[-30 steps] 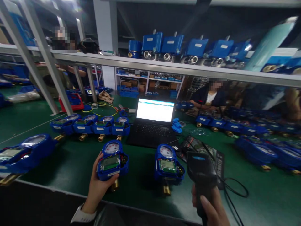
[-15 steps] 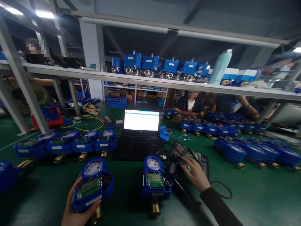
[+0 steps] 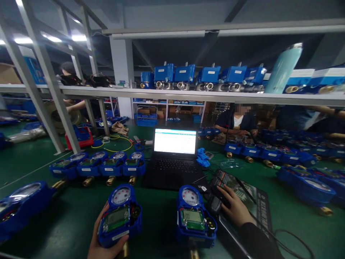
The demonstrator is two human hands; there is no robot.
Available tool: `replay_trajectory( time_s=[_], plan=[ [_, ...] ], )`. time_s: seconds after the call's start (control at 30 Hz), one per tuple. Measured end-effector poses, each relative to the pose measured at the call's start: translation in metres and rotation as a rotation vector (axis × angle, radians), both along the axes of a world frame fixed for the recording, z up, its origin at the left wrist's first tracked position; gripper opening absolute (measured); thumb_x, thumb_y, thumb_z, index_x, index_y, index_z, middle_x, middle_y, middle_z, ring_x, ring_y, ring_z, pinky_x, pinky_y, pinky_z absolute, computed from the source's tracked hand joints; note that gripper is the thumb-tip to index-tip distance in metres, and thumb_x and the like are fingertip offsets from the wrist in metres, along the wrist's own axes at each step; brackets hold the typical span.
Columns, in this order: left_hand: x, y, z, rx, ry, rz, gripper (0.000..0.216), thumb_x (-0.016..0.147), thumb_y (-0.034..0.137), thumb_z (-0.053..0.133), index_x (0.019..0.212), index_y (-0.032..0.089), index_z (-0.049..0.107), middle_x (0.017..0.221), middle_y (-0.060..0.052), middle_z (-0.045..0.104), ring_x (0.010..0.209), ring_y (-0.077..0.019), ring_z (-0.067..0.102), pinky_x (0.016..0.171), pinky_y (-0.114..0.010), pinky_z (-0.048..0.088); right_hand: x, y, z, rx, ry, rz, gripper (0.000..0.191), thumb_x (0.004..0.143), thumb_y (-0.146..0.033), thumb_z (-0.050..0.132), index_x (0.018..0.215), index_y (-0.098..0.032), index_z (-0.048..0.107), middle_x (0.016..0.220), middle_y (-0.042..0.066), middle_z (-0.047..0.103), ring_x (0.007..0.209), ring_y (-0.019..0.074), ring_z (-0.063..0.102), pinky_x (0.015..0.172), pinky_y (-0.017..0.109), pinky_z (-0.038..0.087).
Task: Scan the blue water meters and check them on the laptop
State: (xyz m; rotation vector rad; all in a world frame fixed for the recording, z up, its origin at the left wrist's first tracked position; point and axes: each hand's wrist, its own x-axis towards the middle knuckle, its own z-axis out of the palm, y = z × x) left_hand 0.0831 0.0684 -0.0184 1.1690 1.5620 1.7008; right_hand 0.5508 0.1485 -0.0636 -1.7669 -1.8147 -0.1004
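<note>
My left hand (image 3: 104,235) is closed around the sides of a blue water meter (image 3: 120,216), with a round dial at its top, a grey display below and a brass fitting at its near end. To the right of it, a second water meter (image 3: 194,217) of the same kind lies on the bench, its display lit with digits. My right hand (image 3: 237,207) rests over a black computer mouse (image 3: 223,197) on a printed mouse pad (image 3: 249,190), fingers bent over it. Beside the mouse, a black handheld device (image 3: 215,205) lies partly hidden by the hand.
An open laptop (image 3: 175,169) stands behind the meters. More water meters line up on the left (image 3: 110,163) and the right (image 3: 269,153). Overhead runs a shelf (image 3: 188,94) with meters and a green bottle (image 3: 284,68). A person (image 3: 237,120) sits across the bench.
The camera has turned left, so the scene sits further right in view. My left hand keeps hold of its meter, and my right hand remains on the mouse.
</note>
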Motion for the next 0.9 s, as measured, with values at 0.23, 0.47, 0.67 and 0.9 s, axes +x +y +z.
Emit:
replay_trajectory(
  time_s=[0.23,0.47,0.67,0.9],
  plan=[
    [-0.0009,-0.0005,-0.0009,-0.033,0.014,0.032,0.093,0.051,0.053,0.083,0.131,0.026,0.046,0.138,-0.01,0.047,0.121,-0.0385,0.05,0.099,-0.053,0.046,0.0022,0.0013,-0.004,0.029,-0.035,-0.001,0.049,0.084,-0.04,0.044,0.127,-0.022,0.059,0.129,0.013,0.055,0.115,0.0276,0.058,0.098,0.044,0.05],
    [-0.0027,0.0014,-0.0042,0.005,0.035,0.023,0.093,0.051,0.052,0.084,0.131,0.025,0.045,0.14,-0.01,0.046,0.122,-0.039,0.049,0.099,-0.054,0.046,0.002,-0.0004,-0.0042,0.015,-0.04,-0.032,0.049,0.084,-0.042,0.044,0.125,-0.022,0.061,0.129,0.013,0.055,0.114,0.0291,0.057,0.097,0.046,0.05],
    [-0.0011,-0.0005,-0.0008,-0.034,0.018,0.032,0.093,0.051,0.052,0.084,0.131,0.025,0.046,0.14,-0.01,0.046,0.122,-0.0384,0.049,0.099,-0.052,0.047,0.0025,-0.0003,-0.0049,0.028,-0.034,-0.024,0.051,0.085,-0.044,0.041,0.125,-0.018,0.061,0.128,0.015,0.054,0.114,0.0298,0.057,0.098,0.047,0.049],
    [-0.0014,-0.0006,-0.0001,-0.046,0.0,0.004,0.095,0.051,0.051,0.084,0.133,0.025,0.043,0.142,-0.011,0.043,0.126,-0.0387,0.045,0.101,-0.054,0.044,0.0017,0.0004,-0.0058,0.032,-0.023,-0.052,0.048,0.085,-0.042,0.043,0.124,-0.021,0.061,0.129,0.013,0.055,0.115,0.0289,0.056,0.098,0.046,0.049]
  ],
)
